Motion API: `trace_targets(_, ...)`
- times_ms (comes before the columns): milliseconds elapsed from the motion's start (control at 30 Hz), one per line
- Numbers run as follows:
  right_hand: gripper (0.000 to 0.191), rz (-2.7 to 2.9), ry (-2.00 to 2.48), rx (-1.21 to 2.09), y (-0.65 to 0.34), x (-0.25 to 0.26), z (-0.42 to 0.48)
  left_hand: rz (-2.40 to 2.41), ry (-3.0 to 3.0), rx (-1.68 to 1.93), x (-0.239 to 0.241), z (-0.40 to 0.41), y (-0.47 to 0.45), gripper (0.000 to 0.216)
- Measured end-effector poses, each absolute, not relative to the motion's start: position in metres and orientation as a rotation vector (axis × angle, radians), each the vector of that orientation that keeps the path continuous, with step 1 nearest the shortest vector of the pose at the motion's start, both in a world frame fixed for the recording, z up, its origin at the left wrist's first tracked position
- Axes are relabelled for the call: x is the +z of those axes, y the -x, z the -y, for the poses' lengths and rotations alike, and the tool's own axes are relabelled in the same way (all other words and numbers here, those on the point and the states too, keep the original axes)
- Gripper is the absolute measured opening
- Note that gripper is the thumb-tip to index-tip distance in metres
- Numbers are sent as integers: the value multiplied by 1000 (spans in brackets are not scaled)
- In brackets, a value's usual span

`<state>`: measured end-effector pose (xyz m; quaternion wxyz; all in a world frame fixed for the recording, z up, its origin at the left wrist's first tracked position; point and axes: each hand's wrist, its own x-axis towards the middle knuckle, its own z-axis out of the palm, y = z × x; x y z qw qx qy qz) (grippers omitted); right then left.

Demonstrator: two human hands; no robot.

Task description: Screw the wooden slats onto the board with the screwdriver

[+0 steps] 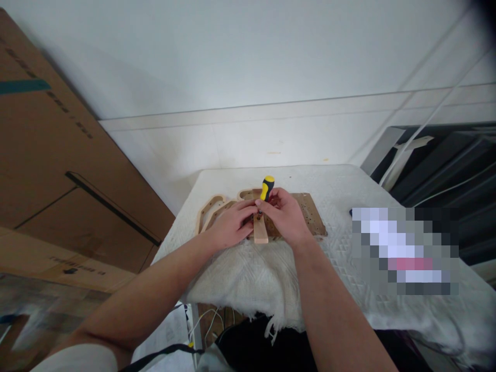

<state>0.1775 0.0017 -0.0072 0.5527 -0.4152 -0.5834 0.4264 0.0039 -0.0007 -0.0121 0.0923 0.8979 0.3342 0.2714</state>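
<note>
One cardboard carton [50, 170], far left: leans beside the cloth-covered surface [329, 181].
Curved light wood [202, 213]: lies at the left of the work, just beyond the left forearm.
Left hand [231, 226]: comes in low from the left, palm down, fingers bent toward the wooden bar [261, 236]; I cannot tell whether this grip pinches or only steadies.
Wooden bar: lies between the hands, its long axis running from the person toward the wall, near end bare.
Screwdriver [267, 188]: stands nearly upright over the bar, yellow-and-black handle on top, leaning slightly right and away from the person; its lower end points down at the bar, though contact is too small to judge.
Right hand [287, 214]: nearer the handle, wrist angled inward, thumb and fingers closed around the screwdriver just below the handle.
Holed brown board [312, 214]: extends rightward from under the right hand.
</note>
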Motion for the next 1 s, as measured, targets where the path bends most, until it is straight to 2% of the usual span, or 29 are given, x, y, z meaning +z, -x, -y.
trace_targets(500,30,1393,978,991,-178,-10,-4,-1013,-2667,801,-11,1,-4,36)
trace_targets(733,17,1361,915,1079,-178,-5,0,-1001,-2669,822,-10,1,-5,33)
trace_targets(1000,19,1439,976,991,-179,-3,-1,-992,-2675,819,-14,-1,-4,35)
